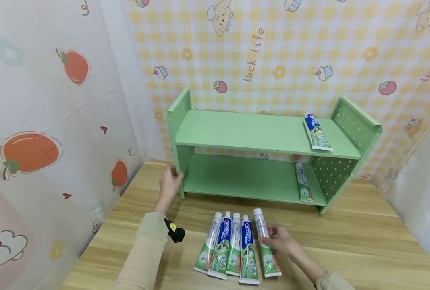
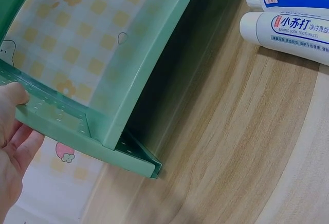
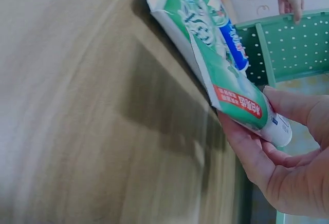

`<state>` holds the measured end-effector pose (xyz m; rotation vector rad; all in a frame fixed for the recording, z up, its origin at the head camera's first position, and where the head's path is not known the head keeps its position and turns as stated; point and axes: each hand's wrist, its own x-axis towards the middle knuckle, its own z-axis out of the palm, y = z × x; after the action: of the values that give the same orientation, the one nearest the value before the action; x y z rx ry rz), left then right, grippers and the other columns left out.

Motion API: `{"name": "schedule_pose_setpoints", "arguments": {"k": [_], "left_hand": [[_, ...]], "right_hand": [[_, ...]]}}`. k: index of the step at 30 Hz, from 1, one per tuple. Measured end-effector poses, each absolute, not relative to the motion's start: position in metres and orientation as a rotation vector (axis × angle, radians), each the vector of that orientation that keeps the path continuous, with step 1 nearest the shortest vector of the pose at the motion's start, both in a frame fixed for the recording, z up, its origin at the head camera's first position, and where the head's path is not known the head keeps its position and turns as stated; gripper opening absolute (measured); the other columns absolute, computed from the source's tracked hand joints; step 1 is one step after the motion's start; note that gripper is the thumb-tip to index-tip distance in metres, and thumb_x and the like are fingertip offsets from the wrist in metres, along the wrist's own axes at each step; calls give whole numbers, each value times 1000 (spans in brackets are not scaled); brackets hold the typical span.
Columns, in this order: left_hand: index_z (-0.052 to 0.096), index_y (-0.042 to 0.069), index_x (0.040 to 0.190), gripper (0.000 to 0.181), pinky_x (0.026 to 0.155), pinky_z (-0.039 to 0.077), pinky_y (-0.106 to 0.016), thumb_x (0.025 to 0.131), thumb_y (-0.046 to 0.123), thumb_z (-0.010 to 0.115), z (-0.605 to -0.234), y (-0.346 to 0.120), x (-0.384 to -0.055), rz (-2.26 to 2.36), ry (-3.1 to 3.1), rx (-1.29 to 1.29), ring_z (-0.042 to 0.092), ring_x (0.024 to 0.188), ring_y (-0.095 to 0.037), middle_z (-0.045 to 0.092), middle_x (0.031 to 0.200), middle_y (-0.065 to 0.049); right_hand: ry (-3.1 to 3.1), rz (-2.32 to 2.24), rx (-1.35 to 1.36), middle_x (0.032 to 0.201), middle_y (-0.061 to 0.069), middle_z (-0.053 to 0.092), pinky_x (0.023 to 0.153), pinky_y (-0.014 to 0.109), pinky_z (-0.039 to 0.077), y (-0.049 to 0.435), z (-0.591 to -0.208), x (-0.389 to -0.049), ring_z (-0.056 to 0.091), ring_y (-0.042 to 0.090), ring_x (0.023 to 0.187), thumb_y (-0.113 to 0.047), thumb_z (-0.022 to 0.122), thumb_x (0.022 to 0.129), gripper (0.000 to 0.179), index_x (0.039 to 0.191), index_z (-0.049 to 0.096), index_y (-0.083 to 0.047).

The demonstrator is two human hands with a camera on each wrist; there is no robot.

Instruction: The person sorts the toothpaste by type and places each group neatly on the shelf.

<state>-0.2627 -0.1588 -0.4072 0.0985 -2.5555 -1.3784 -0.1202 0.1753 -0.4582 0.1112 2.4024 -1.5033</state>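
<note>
My right hand [image 1: 281,241] holds a white-and-green toothpaste tube [image 3: 237,91] between thumb and fingers, just right of a row of several toothpaste tubes [image 1: 233,243] on the table. Blue-and-green tubes alternate with white-and-green ones in that row, caps toward the shelf. With my left hand [image 1: 169,183] I grip the left side panel [image 2: 61,131] of a green two-tier shelf [image 1: 236,129], thumb on one face and fingers on the other. A blue-and-green toothpaste tube [image 1: 317,133] lies on the upper tier at the right. Below it, a white-and-green tube [image 1: 303,183] lies on the lower tier.
The shelf stands on a wood-grain table [image 1: 367,233], near a yellow-checked cloth backdrop [image 1: 291,48]. A white printed cloth [image 1: 55,108] hangs along the left side. Strapped to my left wrist is a small black camera [image 1: 175,231].
</note>
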Motion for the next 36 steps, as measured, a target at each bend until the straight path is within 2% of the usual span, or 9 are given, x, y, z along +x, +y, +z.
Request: {"name": "schedule_pose_setpoints", "arguments": {"k": [5,16,28,32,36], "left_hand": [[47,-5,114,33,89,48,-45,90,17,54,-408,-159,-265,-1368,-2557,97,56,106,-37,56,113,-25],[47,-4,113,32,89,48,-45,90,17,54,-410,-157,-265,-1370,-2552,106,56,106,-36,57,113,-24],[47,-5,113,32,88,50,-45,90,16,55,-407,-157,-264,-1373,-2543,110,57,105,-36,57,113,-24],[46,-5,113,32,88,49,-45,90,15,54,-406,-157,-263,-1368,-2553,105,56,106,-36,56,114,-24],[46,-4,113,32,90,49,-45,90,16,54,-405,-157,-262,-1377,-2562,108,56,108,-37,56,115,-24]], "right_hand": [[2362,-1519,96,85,12,49,53,29,52,176,-450,-125,51,17,68,-12,68,78,55,117,42,17],[2355,-1600,230,95,14,50,60,31,54,184,-432,-146,56,17,72,-15,67,81,57,123,41,13],[2316,-1654,208,96,11,53,66,32,55,195,-421,-168,57,14,74,-19,64,84,59,125,37,13],[2330,-1620,223,106,17,51,70,33,55,198,-416,-177,56,14,80,-24,62,86,63,128,33,12],[2326,-1614,238,122,27,42,74,33,55,200,-411,-189,56,16,86,-29,60,87,70,133,27,14]]}}
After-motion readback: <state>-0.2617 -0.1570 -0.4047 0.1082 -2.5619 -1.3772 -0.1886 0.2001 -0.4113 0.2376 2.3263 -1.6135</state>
